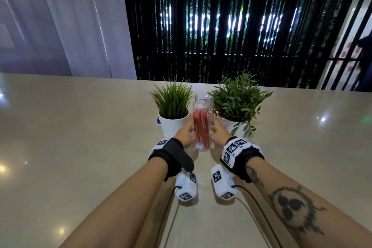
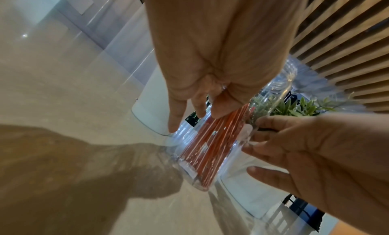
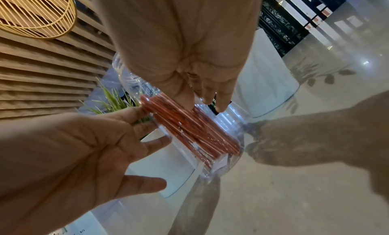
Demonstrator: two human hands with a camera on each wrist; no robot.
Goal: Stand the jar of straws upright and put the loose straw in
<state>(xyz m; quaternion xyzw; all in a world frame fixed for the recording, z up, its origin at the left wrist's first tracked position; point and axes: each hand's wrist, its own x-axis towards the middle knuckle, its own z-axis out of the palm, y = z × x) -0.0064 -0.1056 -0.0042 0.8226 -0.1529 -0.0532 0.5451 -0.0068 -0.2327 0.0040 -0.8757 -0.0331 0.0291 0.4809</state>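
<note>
The fingers (image 2: 176, 117) of the left hand (image 1: 186, 134) and those of the right hand (image 1: 218, 133) press the two sides of the clear jar (image 1: 203, 125), only loosely bent. It stands upright on the beige worktop (image 1: 80, 147), red straws (image 1: 200, 127) inside, between two potted plants (image 1: 173, 110).
</note>
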